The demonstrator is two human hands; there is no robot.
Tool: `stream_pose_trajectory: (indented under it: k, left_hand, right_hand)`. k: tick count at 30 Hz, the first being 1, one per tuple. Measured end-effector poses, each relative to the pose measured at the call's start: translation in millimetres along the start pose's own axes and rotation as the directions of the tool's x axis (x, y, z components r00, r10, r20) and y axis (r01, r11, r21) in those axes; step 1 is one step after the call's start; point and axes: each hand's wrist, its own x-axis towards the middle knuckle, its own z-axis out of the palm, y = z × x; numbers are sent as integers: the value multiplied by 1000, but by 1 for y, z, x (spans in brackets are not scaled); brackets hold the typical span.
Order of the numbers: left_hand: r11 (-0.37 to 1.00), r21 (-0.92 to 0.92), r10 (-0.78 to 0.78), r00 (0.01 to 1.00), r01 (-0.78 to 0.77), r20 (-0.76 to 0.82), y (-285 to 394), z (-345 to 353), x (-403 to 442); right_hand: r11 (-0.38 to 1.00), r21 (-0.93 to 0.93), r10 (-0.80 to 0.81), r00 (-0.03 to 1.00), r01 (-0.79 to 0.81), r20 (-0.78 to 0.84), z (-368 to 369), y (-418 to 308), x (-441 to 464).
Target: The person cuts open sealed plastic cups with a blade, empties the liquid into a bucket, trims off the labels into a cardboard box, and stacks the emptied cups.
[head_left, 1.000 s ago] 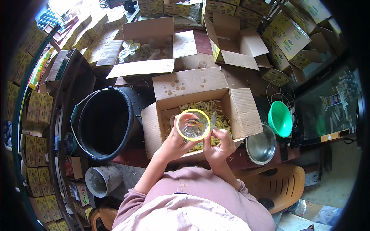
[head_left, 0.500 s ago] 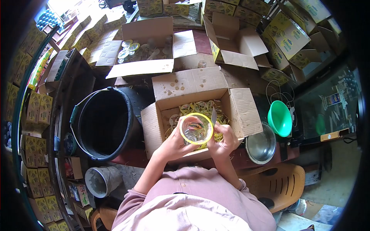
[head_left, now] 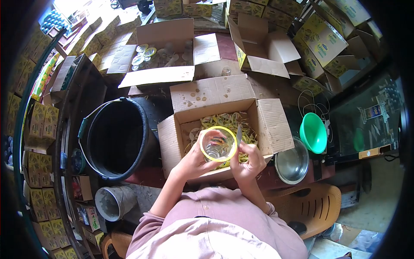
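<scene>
My left hand [head_left: 193, 160] is wrapped around a clear plastic jar [head_left: 218, 152] with a yellow rim, its open mouth turned up toward me. A thin knife blade [head_left: 239, 133] stands upright in the closed fingers of my right hand [head_left: 249, 164], beside the jar's right rim. Whether the blade touches the rim, I cannot tell. Below both hands is an open cardboard box [head_left: 211, 93] with stained flaps. Yellow strips and scraps [head_left: 243, 124] lie inside it, partly hidden by the jar and hands.
A large black bucket [head_left: 144, 142] stands to the left, above a grey bucket [head_left: 113, 203]. On the right are a steel bowl [head_left: 292, 162] and a green bowl [head_left: 314, 133]. Farther back, one open carton [head_left: 166, 34] holds clear jars with yellow rims; another carton [head_left: 271, 67] is beside it.
The jar and my left hand have shifted very slightly left. My right hand has moved a little down and left, with the blade lower along the rim.
</scene>
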Motion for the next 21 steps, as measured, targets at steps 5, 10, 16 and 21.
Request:
stream_pose_trajectory:
  k: [5, 10, 16, 21]
  left_hand:
    - [993, -113, 33, 999, -33, 0, -3, -1, 2]
    - [946, -322, -12, 983, -48, -184, -9, 10, 2]
    - [970, -220, 69, 985, -103, -159, -17, 8, -2]
    - [971, -222, 63, 991, -89, -122, -19, 8, -4]
  right_hand:
    - [998, 47, 51, 998, -52, 26, 0, 1, 3]
    - [993, 76, 91, 995, -94, 35, 1, -7, 2]
    - [997, 73, 32, 999, -35, 41, 1, -11, 3]
    - [999, 23, -40, 999, 39, 15, 0, -11, 5]
